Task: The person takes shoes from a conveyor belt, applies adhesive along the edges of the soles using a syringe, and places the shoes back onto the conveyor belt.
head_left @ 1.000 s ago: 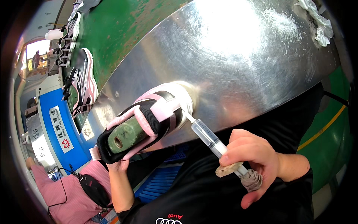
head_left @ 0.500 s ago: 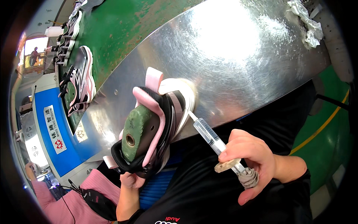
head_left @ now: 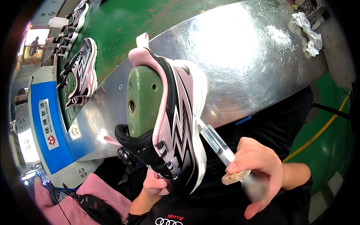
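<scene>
Head view: glossy pink-black sneaker (head_left: 176, 112), clear syringe (head_left: 216, 144).

A shiny metal worktable (head_left: 262, 56) catches bright glare, with a green conveyor belt (head_left: 120, 26) on its far left side (blue machine casing (head_left: 45, 127) beside it) and green floor (head_left: 326, 150) at right.

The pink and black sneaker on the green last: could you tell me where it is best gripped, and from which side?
Probably at the toe end, from below. The sneaker stands nearly upright, heel up, with the green last filling its opening. The left hand holds it there, which leaves the white sole edge facing the syringe in the right hand.
</scene>
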{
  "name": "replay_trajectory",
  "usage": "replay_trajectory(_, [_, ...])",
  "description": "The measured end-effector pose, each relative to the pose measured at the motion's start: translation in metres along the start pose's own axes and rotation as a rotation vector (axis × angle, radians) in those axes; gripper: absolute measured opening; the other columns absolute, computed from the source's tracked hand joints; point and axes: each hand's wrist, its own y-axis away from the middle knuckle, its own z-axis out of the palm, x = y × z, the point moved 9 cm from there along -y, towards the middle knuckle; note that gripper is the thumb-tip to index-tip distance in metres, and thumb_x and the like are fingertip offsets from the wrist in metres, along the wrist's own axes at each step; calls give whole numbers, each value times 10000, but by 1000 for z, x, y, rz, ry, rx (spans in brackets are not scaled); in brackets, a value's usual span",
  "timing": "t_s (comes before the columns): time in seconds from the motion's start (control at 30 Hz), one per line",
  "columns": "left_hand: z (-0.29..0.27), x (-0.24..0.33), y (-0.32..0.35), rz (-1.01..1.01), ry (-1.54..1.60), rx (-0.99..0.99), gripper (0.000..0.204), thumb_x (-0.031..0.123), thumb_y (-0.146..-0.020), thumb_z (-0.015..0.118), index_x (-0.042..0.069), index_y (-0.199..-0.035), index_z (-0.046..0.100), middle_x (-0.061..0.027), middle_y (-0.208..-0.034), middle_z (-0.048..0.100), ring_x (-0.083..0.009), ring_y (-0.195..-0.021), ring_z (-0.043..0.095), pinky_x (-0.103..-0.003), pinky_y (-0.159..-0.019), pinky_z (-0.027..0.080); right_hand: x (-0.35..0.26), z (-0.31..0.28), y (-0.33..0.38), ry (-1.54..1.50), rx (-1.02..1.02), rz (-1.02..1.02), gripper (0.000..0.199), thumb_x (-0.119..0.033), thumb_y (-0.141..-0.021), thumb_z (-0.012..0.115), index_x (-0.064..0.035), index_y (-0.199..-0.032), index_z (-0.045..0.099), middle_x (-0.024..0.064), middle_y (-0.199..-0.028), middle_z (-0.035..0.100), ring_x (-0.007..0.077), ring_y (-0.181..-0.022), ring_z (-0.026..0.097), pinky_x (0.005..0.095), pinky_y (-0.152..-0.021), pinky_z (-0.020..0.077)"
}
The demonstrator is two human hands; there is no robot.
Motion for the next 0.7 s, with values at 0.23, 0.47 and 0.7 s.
replay_trajectory(0.23, [16,-26,-17,-181,176,-85,732,-66,-680,570,-47,-1350,274,-216,-1279,462,-326,-1163,492,-451,-950,427,-30,5,2,15,-92,96,834,-513,-537,804,47,-1094,536,110,-932,666,202,-686,517,321,-666,334])
replay_trajectory(0.47, [76,-45,-57,-350,79,-271,746,-74,-631,576,0,-1334,340,-164,-1285,469,-297,-1225,433,-421,-1049,321,-65,-3,21,48,-156,253,804,-524,-538,804,25,-1075,566,77,-905,660,185,-690,529,311,-630,331])
replay_trajectory(0.7, [81,-68,-71,-483,101,-415,500,-178,-757,537,53,-1200,519,-102,-1207,539,-220,-1157,495,-336,-976,412,-101,-9,34,158,-90,254,782,-549,-553,786,17,-1055,587,53,-881,647,187,-682,541,316,-621,332])
